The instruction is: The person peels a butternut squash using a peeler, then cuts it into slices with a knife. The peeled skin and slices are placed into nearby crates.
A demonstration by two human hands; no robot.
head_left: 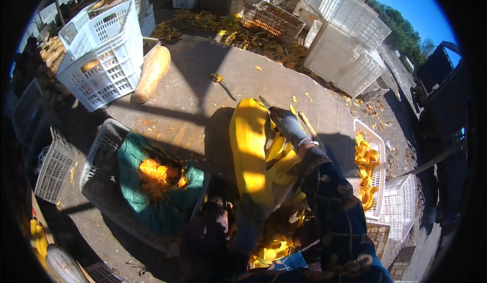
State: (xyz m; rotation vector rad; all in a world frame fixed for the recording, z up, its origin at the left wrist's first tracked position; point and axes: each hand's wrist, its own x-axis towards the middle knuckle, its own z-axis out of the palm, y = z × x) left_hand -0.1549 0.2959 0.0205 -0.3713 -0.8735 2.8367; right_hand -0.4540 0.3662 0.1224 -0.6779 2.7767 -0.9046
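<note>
A long peeled yellow squash [247, 146] stretches away from me over the near edge of a board-like work surface [243, 73]. My left hand [249, 214], gloved and in shadow, grips its near end. Beside the far end, my right hand [290, 125] wears a grey glove and is closed on a peeling tool [263, 100]; its blade is mostly hidden. Strips of yellow peel [283, 161] hang between the squash and my right forearm. Beyond the squash lies a spoon [224, 87] with orange pulp on its bowl. An unpeeled tan squash [154, 73] rests at the surface's left edge.
At lower left, a crate [99, 161] holds a green sack [131, 161] with orange pulp. A white crate [110, 69] stands at upper left. To the right, a white basket [376, 138] contains orange-yellow pieces. Stacked crates [342, 54] rise at back right. Peelings [272, 250] lie below my hands.
</note>
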